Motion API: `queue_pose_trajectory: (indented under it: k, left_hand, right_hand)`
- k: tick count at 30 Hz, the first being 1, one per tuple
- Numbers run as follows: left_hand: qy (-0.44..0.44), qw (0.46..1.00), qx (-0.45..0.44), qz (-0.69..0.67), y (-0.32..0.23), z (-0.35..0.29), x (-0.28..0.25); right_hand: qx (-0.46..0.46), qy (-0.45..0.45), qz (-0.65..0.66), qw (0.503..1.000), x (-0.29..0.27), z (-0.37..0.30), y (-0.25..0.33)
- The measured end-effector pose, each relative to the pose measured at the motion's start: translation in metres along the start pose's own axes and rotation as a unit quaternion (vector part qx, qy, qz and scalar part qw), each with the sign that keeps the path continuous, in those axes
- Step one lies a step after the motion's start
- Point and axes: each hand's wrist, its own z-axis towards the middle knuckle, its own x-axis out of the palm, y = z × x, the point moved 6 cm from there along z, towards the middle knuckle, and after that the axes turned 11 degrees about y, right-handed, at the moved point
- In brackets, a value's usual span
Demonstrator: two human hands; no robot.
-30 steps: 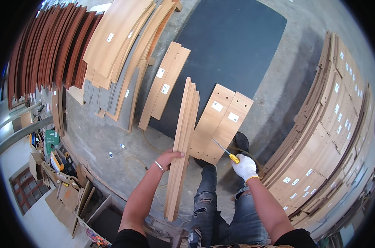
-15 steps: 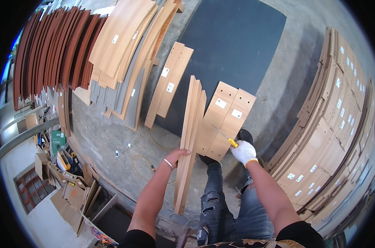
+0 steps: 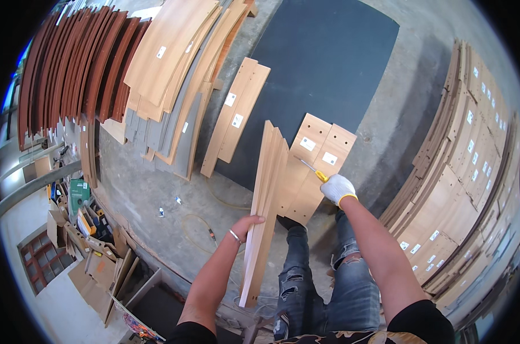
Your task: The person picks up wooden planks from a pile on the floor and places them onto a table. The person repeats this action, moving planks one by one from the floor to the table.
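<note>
My bare left hand (image 3: 249,225), with a bracelet at the wrist, grips a bundle of long wooden boards (image 3: 265,200) stood on edge; the thumb lies over the boards and the other fingers are hidden behind them. My right hand (image 3: 338,189), in a white knit glove with a yellow cuff, is closed around the yellow handle of a screwdriver (image 3: 320,176). Its metal shaft points up and left, over two flat wooden panels (image 3: 305,180) lying side by side. These panels carry white labels and dark holes near their ends.
Two more labelled boards (image 3: 237,114) lie on a large dark sheet (image 3: 328,63). Pale panels (image 3: 168,51) and reddish-brown boards (image 3: 82,69) are stacked at far left. A long stack of labelled panels (image 3: 443,212) lines the right. A hose (image 3: 197,218) lies on the concrete floor; cardboard scraps (image 3: 102,269) sit at lower left.
The held boards have shifted toward me and tilted, showing more of their right face. My right hand has risen slightly, carrying the screwdriver up and away from me.
</note>
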Motion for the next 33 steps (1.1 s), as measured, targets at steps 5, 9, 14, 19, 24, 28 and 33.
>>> queue_pose_trajectory:
  k: [5,9,14,19,24,28,33]
  left_hand:
    - [-0.024,0.999,0.024,-0.017,0.005,0.005,-0.001]
    - [-0.040,0.999,0.001,0.020,-0.009,0.008,0.000]
    - [-0.016,0.995,0.092,0.030,-0.035,-0.018,0.031]
    - [-0.157,0.906,0.320,0.230,-0.064,-0.045,0.019]
    - [-0.253,0.801,0.406,0.360,-0.123,-0.075,0.035]
    - [-0.336,0.723,0.498,0.341,-0.143,-0.079,0.024]
    - [-0.319,0.735,0.551,0.233,-0.151,-0.069,0.024]
  right_hand:
    - [0.004,0.013,0.004,1.000,0.020,-0.010,-0.001]
    - [0.012,0.016,0.000,1.000,0.026,-0.020,0.003]
    - [-0.004,-0.019,0.020,1.000,0.016,-0.037,0.000]
    - [-0.021,-0.029,0.025,0.999,0.016,-0.048,-0.012]
    - [-0.012,-0.028,0.020,0.999,0.018,-0.049,-0.027]
    - [-0.034,-0.016,0.012,0.999,0.019,-0.047,-0.010]
    - [-0.076,0.038,-0.053,0.995,0.039,-0.035,0.007]
